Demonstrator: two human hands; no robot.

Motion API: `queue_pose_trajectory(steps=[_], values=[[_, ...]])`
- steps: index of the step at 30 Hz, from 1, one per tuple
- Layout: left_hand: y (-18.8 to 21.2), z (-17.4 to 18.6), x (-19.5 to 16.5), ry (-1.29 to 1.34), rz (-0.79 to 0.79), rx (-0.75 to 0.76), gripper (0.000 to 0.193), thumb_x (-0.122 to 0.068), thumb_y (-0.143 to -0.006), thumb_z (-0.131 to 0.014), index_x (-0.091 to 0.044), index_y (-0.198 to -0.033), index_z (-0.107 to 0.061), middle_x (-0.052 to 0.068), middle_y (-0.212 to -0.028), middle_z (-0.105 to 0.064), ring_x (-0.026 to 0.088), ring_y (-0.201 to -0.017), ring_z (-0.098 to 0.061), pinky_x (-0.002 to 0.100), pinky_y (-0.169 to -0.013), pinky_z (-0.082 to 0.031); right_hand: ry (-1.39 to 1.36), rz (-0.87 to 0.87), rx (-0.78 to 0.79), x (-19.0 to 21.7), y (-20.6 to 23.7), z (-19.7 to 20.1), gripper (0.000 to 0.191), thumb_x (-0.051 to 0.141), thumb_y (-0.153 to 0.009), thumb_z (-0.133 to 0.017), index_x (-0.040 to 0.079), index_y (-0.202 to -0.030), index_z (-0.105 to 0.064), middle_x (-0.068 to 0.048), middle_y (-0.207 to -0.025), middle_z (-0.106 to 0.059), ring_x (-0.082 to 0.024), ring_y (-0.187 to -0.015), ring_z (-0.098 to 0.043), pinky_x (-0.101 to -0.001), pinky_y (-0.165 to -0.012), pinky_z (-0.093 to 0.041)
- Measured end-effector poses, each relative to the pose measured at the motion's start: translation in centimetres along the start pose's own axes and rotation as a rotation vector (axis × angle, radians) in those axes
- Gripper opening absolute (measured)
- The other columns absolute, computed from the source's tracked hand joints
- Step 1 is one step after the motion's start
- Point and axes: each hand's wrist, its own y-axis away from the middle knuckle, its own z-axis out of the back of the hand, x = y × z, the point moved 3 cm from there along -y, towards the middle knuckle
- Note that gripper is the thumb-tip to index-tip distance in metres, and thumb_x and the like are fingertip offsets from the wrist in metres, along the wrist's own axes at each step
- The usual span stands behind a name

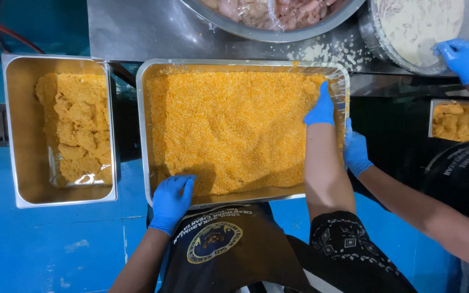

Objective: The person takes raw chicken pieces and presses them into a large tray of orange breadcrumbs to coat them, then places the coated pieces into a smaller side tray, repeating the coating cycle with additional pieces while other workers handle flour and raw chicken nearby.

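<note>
A large steel tray (147, 135) filled with orange breadcrumbs (229, 130) lies in front of me. My left hand (171, 202), in a blue glove, grips the tray's near rim at its left corner, fingers curled over the edge into the crumbs. My right hand (321, 107), also gloved in blue, lies flat on the crumbs near the tray's right wall, fingers pointing away from me. Another person's gloved hand (356, 152) holds the tray's right edge just beside my right forearm.
A smaller steel pan (20, 135) of breaded pieces (80, 127) stands to the left. At the back are a metal bowl (278, 33) of raw meat and a bowl of white batter (413, 24), with the other person's second hand (461, 57) on it. Another pan of breaded pieces (462, 122) is at right.
</note>
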Motion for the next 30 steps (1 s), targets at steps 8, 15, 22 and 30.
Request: queue_pose_trajectory(steps=[8, 15, 22, 30], values=[[-0.1, 0.0, -0.1, -0.003, -0.012, 0.006, 0.015, -0.023, -0.094, -0.067, -0.016, -0.101, -0.079, 0.008, -0.098, -0.076, 0.031, -0.09, -0.07, 0.044, -0.081, -0.056, -0.15, 0.135, 0.085, -0.9, -0.8, 0.2, 0.056, 0.016, -0.084, -0.077, 0.0, -0.136, -0.063, -0.015, -0.136, -0.067, -0.033, -0.121, -0.066, -0.0494, -0.103, -0.053], [-0.1, -0.2, 0.1, -0.017, -0.007, 0.032, 0.015, -0.022, -0.094, -0.068, -0.015, -0.101, -0.079, 0.009, -0.097, -0.076, 0.033, -0.09, -0.07, 0.044, -0.081, -0.055, -0.057, 0.248, 0.2, -2.7, 1.6, 2.6, 0.048, 0.011, -0.086, -0.075, 0.003, -0.132, -0.065, -0.012, -0.128, -0.068, -0.03, -0.116, -0.067, -0.0486, -0.101, -0.054], [0.2, -0.3, 0.2, 0.011, -0.014, 0.022, 0.014, -0.022, -0.093, -0.069, -0.015, -0.099, -0.079, 0.009, -0.094, -0.076, 0.032, -0.088, -0.071, 0.044, -0.079, -0.056, 0.025, -0.242, -0.068, -1.4, 1.5, 2.6, 0.079, 0.063, -0.102, -0.061, 0.004, -0.151, -0.041, -0.014, -0.151, -0.051, -0.037, -0.138, -0.05, -0.0647, -0.109, -0.025], [0.2, -0.4, 0.1, -0.007, -0.027, 0.003, 0.014, -0.024, -0.093, -0.069, -0.016, -0.098, -0.079, 0.009, -0.094, -0.076, 0.032, -0.087, -0.07, 0.044, -0.078, -0.056, -0.018, -0.138, 0.131, -1.1, -0.1, 1.3, 0.059, 0.043, -0.09, -0.07, 0.015, -0.141, -0.062, -0.01, -0.143, -0.065, -0.034, -0.133, -0.058, -0.0614, -0.111, -0.041]])
